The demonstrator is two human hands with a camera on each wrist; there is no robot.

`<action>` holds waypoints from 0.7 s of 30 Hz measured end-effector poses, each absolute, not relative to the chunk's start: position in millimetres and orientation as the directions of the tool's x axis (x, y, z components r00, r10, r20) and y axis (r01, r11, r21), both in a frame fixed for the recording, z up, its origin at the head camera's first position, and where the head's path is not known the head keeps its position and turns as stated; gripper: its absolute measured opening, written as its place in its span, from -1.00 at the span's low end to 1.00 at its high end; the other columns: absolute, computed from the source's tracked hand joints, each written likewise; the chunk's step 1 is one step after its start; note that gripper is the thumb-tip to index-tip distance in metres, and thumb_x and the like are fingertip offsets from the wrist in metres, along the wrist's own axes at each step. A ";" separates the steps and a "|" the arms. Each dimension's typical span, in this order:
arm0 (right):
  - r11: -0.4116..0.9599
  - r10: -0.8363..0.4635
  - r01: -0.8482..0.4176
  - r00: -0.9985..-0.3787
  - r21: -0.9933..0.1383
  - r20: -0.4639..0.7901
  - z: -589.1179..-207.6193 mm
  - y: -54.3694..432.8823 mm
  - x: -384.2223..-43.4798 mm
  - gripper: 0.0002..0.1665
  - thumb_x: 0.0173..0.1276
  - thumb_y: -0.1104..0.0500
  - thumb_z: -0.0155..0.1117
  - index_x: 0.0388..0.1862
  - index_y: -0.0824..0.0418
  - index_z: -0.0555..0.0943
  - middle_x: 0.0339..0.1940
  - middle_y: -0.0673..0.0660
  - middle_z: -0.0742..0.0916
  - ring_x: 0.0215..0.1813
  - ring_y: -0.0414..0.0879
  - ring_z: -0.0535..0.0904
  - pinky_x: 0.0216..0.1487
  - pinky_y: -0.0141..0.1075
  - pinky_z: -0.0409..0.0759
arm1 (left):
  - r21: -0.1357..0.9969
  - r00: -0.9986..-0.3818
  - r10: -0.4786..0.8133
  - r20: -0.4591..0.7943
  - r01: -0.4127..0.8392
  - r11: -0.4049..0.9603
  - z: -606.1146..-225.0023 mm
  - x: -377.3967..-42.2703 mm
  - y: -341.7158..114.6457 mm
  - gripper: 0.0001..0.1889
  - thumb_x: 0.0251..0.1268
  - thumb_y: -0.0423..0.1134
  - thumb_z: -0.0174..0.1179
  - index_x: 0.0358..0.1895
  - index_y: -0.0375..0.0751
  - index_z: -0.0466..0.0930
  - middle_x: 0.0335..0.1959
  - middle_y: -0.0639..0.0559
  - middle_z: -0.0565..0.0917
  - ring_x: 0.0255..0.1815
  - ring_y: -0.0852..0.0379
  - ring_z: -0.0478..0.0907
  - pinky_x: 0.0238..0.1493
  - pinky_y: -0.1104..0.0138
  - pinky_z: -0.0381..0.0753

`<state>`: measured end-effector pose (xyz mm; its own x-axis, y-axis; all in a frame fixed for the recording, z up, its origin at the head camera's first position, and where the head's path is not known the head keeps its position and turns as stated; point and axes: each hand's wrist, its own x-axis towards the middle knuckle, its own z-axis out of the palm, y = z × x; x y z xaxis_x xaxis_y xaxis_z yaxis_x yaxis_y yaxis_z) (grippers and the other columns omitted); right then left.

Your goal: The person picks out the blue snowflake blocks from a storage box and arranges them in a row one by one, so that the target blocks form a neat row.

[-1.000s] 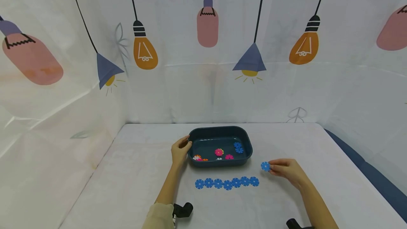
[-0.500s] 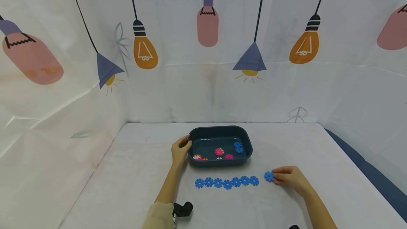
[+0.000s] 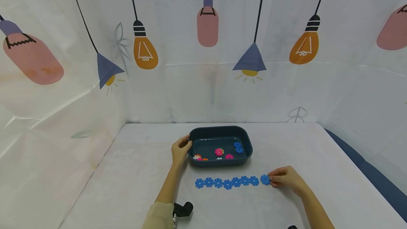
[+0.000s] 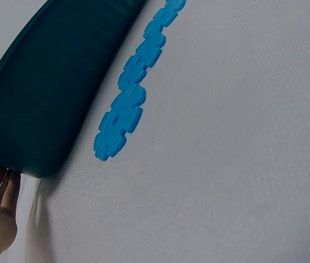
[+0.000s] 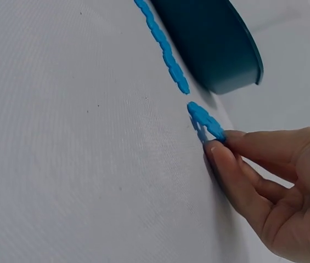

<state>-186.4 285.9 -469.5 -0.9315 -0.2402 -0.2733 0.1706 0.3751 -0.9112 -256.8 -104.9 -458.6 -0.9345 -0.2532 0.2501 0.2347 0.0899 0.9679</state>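
My right hand [image 3: 287, 179] pinches a blue flower-shaped disc [image 3: 265, 179] between thumb and fingers. In the right wrist view this disc [image 5: 205, 119] is tilted just above the table, a small gap from the end of a row of blue flower discs [image 3: 227, 184]. Several discs make up that row, each touching its neighbour, in front of a dark teal tray [image 3: 219, 164]. My left hand [image 3: 180, 150] grips the tray's left end, thumb at the rim. In the left wrist view the fingers partly disappear behind the tray wall [image 4: 39, 109].
Inside the tray lie two blue discs [image 3: 238, 147], pink discs [image 3: 218, 152] and some orange and white ones [image 3: 197, 157]. A white cloth covers the table [image 3: 143, 186]. White curtains printed with lamps [image 3: 178, 91] stand behind and at the sides.
My right hand has brought the blue disc down toward the table, first nearer me, then left toward the row's right end. The left hand and tray have stayed put.
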 end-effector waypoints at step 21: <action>0.592 -0.128 0.093 -0.970 -0.800 -0.208 -461.2 275.6 -188.1 -0.74 0.22 0.29 0.27 -0.19 0.50 0.64 -0.30 0.23 0.73 -0.35 -0.08 0.62 -0.27 -0.26 0.64 | 0.966 -0.931 -0.260 0.257 0.241 0.095 -458.6 -256.5 -104.5 -0.70 0.15 -0.50 0.19 -0.02 -0.54 0.57 -0.04 -0.38 0.62 0.02 -0.26 0.54 -0.11 0.56 0.48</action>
<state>-188.1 275.6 -461.2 -0.9696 -0.1284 -0.2081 0.0934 0.5923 -0.8003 -256.5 -104.5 -458.6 -0.9306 -0.2603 0.2574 0.2407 0.0947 0.9660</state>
